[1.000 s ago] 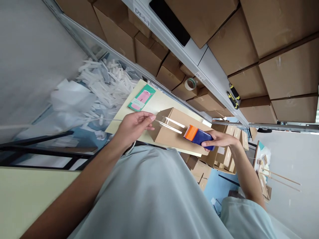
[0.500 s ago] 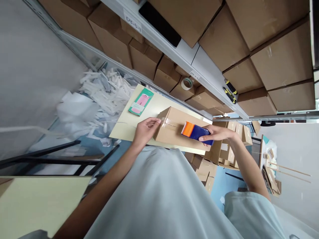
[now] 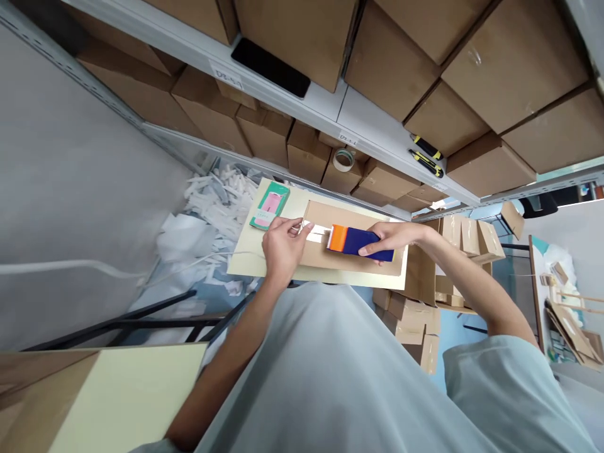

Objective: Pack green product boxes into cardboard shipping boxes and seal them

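The person's right hand [image 3: 387,238] has its grip wrapped around the blue body of a tape dispenser [image 3: 361,243], thumb on the near side, while the orange, toothed end points away from that hand toward the left hand [image 3: 284,245]. The dispenser's long axis runs roughly along that of the cardboard box [image 3: 340,215], which lies lengthwise from left to right on the pale yellow surface [image 3: 245,265]. A bright strip of tape [image 3: 317,233] shows on the box's top between the toothed end and the left fingertips. The left grip is drawn narrow, thumb and forefinger close together at the box's left end; whether they pinch the strip or only touch the box there cannot be told. Of the two, the left hand is nearer that end, and the right sits over the box's right half. The box therefore lies beneath the dispenser and reaches leftward from the right grip to the left one; whether the dispenser touches its top is unclear. Just beyond the left hand rests a green-and-pink package [image 3: 268,206].
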Tool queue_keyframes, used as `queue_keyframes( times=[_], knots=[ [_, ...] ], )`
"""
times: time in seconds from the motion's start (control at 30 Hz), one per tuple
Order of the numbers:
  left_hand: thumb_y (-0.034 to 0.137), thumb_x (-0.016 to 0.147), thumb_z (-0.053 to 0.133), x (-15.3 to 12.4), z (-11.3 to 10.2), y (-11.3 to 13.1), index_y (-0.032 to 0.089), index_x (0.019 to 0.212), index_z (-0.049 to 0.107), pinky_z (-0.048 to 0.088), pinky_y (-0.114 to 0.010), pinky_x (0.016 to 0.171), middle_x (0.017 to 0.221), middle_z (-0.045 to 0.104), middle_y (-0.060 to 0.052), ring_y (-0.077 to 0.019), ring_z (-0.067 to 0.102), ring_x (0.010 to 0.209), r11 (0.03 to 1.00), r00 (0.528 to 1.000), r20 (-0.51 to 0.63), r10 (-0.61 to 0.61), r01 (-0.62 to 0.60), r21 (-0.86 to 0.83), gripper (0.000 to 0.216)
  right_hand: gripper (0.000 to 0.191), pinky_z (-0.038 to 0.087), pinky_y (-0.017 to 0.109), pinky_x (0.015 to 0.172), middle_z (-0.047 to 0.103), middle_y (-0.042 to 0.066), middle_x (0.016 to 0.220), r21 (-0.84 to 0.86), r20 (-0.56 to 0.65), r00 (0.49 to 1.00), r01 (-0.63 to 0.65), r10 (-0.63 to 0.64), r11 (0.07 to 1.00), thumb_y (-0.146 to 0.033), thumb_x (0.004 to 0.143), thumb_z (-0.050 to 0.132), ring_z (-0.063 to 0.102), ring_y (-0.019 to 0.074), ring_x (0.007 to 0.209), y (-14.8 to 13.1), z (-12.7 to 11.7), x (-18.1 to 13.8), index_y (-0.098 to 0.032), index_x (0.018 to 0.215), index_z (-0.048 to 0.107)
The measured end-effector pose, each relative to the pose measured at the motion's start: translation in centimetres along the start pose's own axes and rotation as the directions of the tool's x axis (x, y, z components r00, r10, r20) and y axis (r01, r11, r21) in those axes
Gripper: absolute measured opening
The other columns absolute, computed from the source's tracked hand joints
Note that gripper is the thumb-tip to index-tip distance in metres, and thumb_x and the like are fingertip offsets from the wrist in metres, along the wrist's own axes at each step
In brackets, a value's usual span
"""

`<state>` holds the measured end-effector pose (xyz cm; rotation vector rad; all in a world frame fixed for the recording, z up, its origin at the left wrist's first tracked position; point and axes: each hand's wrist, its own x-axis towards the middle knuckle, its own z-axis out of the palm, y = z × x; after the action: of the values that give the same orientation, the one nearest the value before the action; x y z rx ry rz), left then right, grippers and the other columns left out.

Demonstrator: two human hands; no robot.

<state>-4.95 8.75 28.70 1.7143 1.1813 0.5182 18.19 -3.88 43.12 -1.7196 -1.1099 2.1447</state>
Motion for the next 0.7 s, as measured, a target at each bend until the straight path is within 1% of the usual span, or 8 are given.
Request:
queue_keyframes(
  times=[0.1,0.2,0.3,0.4,0.47,0.53,0.63,0.7],
  knots=[
    [0.044,0.089,0.076,-0.2,0.4,-0.3,0.014,0.108,0.086,0.057,-0.034,0.086,0.098,0.068,-0.005,-0.0186,0.065,0.080,0.999,0.999,-0.036,-0.001,-0.001,-0.046,0.036,0.065,0.057,0.028,0.067,0.076,0.003,0.073,0.030,0.029,0.999,-0.023,0.022,0.999,-0.079,0.078,0.091,0.065,0.0128,0.063,0.0,-0.4,0.1,-0.017,0.078,0.072],
    [0.044,0.088,0.075,-0.3,0.7,-0.5,0.014,0.107,0.086,0.058,-0.035,0.086,0.092,0.064,-0.003,-0.0191,0.063,0.081,0.998,0.998,-0.070,0.000,-0.004,-0.059,0.037,0.065,0.058,0.030,0.071,0.077,0.005,0.074,0.051,0.051,0.998,-0.041,0.038,0.998,-0.077,0.075,0.094,0.067,0.0146,0.065,0.1,-1.3,-0.8,-0.016,0.080,0.074],
    [0.044,0.087,0.076,-0.3,1.0,-0.6,0.013,0.107,0.086,0.058,-0.036,0.088,0.090,0.064,-0.003,-0.0190,0.063,0.081,0.998,0.995,-0.099,-0.001,-0.004,-0.056,0.039,0.064,0.058,0.032,0.073,0.076,0.004,0.073,0.033,0.062,0.995,-0.076,0.074,0.997,-0.076,0.074,0.095,0.068,0.0161,0.068,0.9,-2.1,-3.4,-0.017,0.076,0.072],
    [0.042,0.086,0.079,-0.1,1.2,-0.8,0.013,0.107,0.087,0.059,-0.036,0.091,0.088,0.063,-0.002,-0.0182,0.062,0.080,0.999,0.992,-0.124,-0.021,0.017,-0.036,0.036,0.060,0.058,0.032,0.071,0.072,0.002,0.071,0.049,-0.001,0.993,-0.116,0.116,0.992,-0.073,0.075,0.097,0.069,0.0175,0.069,2.9,-2.7,-7.7,-0.019,0.074,0.069],
    [0.042,0.085,0.081,0.1,1.2,-1.0,0.013,0.107,0.086,0.059,-0.036,0.095,0.089,0.063,-0.001,-0.0184,0.063,0.083,0.999,0.992,-0.121,-0.028,0.026,-0.021,0.036,0.058,0.057,0.032,0.070,0.069,0.001,0.068,0.065,-0.091,0.987,-0.125,0.130,0.990,-0.070,0.075,0.099,0.068,0.0180,0.070,5.1,-3.0,-11.1,-0.021,0.073,0.067],
    [0.041,0.086,0.083,0.2,1.2,-1.2,0.013,0.107,0.085,0.058,-0.037,0.099,0.090,0.063,0.000,-0.0185,0.064,0.087,1.000,0.994,-0.108,-0.028,0.027,-0.009,0.035,0.056,0.057,0.032,0.069,0.066,0.000,0.067,0.056,-0.186,0.973,-0.125,0.133,0.991,-0.068,0.076,0.099,0.068,0.0179,0.071,8.1,-3.4,-14.4,-0.023,0.074,0.065],
    [0.037,0.086,0.084,0.2,1.4,-1.2,0.012,0.101,0.084,0.058,-0.038,0.102,0.089,0.063,0.001,-0.0176,0.064,0.090,1.000,0.993,-0.120,-0.017,0.017,-0.005,0.029,0.056,0.056,0.032,0.067,0.065,-0.001,0.067,-0.006,-0.316,0.941,-0.133,0.124,0.991,-0.070,0.080,0.095,0.069,0.0170,0.070,13.8,-4.1,-18.4,-0.024,0.074,0.063],
    [0.033,0.085,0.083,0.2,1.7,-1.1,0.011,0.096,0.082,0.058,-0.037,0.101,0.088,0.062,0.002,-0.0168,0.065,0.090,0.999,0.988,-0.150,-0.031,0.032,0.006,0.025,0.057,0.056,0.030,0.064,0.067,-0.001,0.069,-0.065,-0.384,0.917,-0.141,0.106,0.988,-0.073,0.082,0.093,0.070,0.0160,0.070,17.8,-4.7,-20.3,-0.024,0.075,0.064]
  ],
)
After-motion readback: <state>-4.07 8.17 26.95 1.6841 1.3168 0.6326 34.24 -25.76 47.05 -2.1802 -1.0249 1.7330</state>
